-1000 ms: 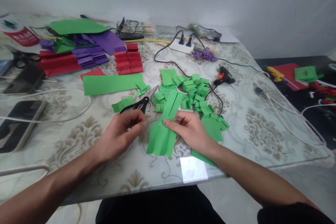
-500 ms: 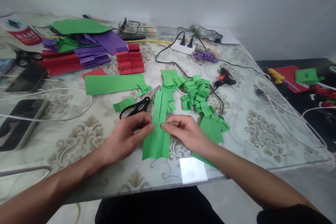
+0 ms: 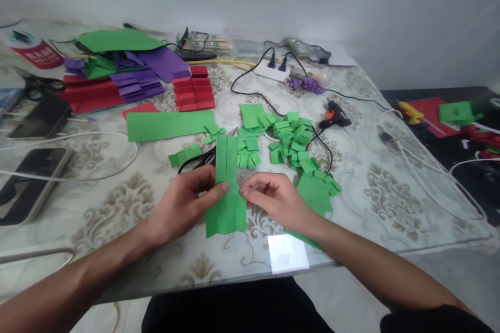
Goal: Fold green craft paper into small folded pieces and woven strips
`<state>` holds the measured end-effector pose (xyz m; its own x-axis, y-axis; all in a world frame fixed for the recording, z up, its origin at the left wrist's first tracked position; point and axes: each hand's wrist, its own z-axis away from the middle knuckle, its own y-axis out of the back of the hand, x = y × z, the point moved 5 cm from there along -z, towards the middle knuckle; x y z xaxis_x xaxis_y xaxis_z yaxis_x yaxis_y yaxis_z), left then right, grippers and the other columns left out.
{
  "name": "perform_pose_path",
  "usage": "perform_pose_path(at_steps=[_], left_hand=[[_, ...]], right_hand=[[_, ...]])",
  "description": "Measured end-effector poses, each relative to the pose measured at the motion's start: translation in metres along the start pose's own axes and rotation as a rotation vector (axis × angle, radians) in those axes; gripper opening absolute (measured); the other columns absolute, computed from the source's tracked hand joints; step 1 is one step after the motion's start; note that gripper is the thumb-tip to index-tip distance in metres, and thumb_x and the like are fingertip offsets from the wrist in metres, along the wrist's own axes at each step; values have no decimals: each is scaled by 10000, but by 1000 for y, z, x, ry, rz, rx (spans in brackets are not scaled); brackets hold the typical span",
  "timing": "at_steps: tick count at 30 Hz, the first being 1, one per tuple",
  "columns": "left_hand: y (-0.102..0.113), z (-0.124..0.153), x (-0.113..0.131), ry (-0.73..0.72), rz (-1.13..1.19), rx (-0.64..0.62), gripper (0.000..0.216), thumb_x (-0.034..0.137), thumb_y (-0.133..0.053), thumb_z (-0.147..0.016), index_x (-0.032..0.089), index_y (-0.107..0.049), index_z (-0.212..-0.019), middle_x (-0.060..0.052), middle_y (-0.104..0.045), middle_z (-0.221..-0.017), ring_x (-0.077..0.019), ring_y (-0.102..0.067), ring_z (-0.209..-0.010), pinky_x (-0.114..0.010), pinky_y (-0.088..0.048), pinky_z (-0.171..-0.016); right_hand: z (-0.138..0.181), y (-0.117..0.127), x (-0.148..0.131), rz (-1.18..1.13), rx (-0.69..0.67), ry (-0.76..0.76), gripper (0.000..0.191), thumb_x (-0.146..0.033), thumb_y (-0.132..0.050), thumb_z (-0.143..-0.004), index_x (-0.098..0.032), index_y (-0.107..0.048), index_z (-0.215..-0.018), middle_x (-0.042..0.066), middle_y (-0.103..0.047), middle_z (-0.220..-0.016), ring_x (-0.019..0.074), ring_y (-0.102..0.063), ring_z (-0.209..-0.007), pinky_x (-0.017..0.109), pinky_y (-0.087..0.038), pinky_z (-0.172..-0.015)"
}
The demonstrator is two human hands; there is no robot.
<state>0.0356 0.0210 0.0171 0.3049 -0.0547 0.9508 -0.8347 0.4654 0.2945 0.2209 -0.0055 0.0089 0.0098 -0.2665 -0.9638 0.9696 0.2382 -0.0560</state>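
A pleated green paper strip (image 3: 226,190) lies lengthwise on the patterned table (image 3: 117,203), straight in front of me. My left hand (image 3: 185,203) pinches its left edge at mid-length, thumb tip on the paper. My right hand (image 3: 275,197) pinches the right edge opposite it. Black-handled scissors (image 3: 197,161) lie just beyond my left hand, partly hidden under the strip's far end. A heap of small cut green pieces (image 3: 291,138) lies beyond my right hand.
A long green strip (image 3: 170,124), stacks of red (image 3: 193,91) and purple paper (image 3: 135,83) lie farther back. A glue gun (image 3: 334,114), power strip (image 3: 271,69) and cables lie at the back right. Two phones (image 3: 27,182) rest at the left.
The green strip has swung from slanting right to pointing straight away from me and shifted left, now covering the scissors' blades. My left hand came onto its edge.
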Motion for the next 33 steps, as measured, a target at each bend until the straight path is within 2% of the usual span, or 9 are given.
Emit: perform_pose_path(at_steps=[9, 12, 15, 18, 22, 26, 29, 31, 33], left_hand=[[12, -3, 2, 23, 18, 99, 309, 432, -674, -954, 174, -628, -790, 10, -579, -724, -141, -509, -656, -246, -412, -565], [6, -2, -1, 41, 58, 24, 314, 448, -670, -965, 172, -643, -819, -2, -607, -760, -152, -533, -685, -258, -428, -594], [-4, -1, -2, 61, 90, -88, 318, 456, -657, -978, 172, -649, -835, -11, -625, -784, -166, -553, -717, -272, -441, -618], [-8, -1, 2, 37, 87, -123, 321, 438, -619, -1004, 173, -647, -825, -7, -614, -777, -166, -550, -737, -277, -450, -652], [-6, -3, 4, 19, 53, -114, 261, 407, -606, -1014, 179, -646, -896, 9, -590, -791, -150, -521, -734, -266, -430, -651], [-8, -2, -1, 68, 103, -157, 229, 395, -641, -988, 177, -626, -919, 5, -608, -804, -151, -537, -730, -263, -425, -635], [-10, -2, -3, 116, 167, -192, 232, 404, -663, -970, 177, -637, -935, -2, -637, -832, -151, -559, -734, -260, -447, -641], [-10, -1, -3, 145, 175, -205, 232, 407, -692, -948, 179, -651, -955, 0, -644, -856, -150, -567, -748, -255, -457, -656], [-9, -1, -2, 155, 150, -201, 220, 396, -710, -933, 182, -661, -953, 8, -631, -860, -146, -561, -756, -249, -454, -665]], right_hand=[[0, 5, -2, -62, 26, 34, 184, -341, -748, -878, -188, -696, -791, 14, -724, -696, 146, -681, -664, 295, -565, -678], [0, 5, -4, -104, 58, 78, 199, -382, -791, -861, -201, -710, -858, 9, -715, -765, 153, -686, -734, 309, -577, -738], [0, 0, -2, -158, 31, 84, 309, -361, -905, -755, -214, -727, -960, 16, -733, -879, 161, -696, -835, 317, -577, -820], [-2, -4, 4, -206, -7, 67, 333, -335, -943, -710, -213, -713, -918, -4, -723, -835, 149, -686, -796, 305, -565, -801], [-5, 1, 8, -178, 44, 27, 342, -357, -938, -710, -207, -678, -874, -18, -704, -791, 141, -672, -748, 289, -547, -750], [-3, 3, 9, -153, 65, 21, 405, -369, -888, -775, -235, -627, -1054, -13, -704, -831, 148, -678, -739, 287, -552, -703], [2, 7, 3, -31, 132, 183, 483, -313, -775, -891, -293, -529, -1307, 42, -704, -1073, 174, -714, -854, 329, -604, -768], [7, 10, -6, 157, 202, 403, 505, -229, -689, -936, -319, -494, -1394, 96, -635, -1320, 224, -705, -1090, 389, -623, -895], [15, 10, -15, 376, 265, 644, 547, -147, -649, -910, -313, -523, -1415, 114, -519, -1513, 304, -549, -1388, 470, -592, -1023]])
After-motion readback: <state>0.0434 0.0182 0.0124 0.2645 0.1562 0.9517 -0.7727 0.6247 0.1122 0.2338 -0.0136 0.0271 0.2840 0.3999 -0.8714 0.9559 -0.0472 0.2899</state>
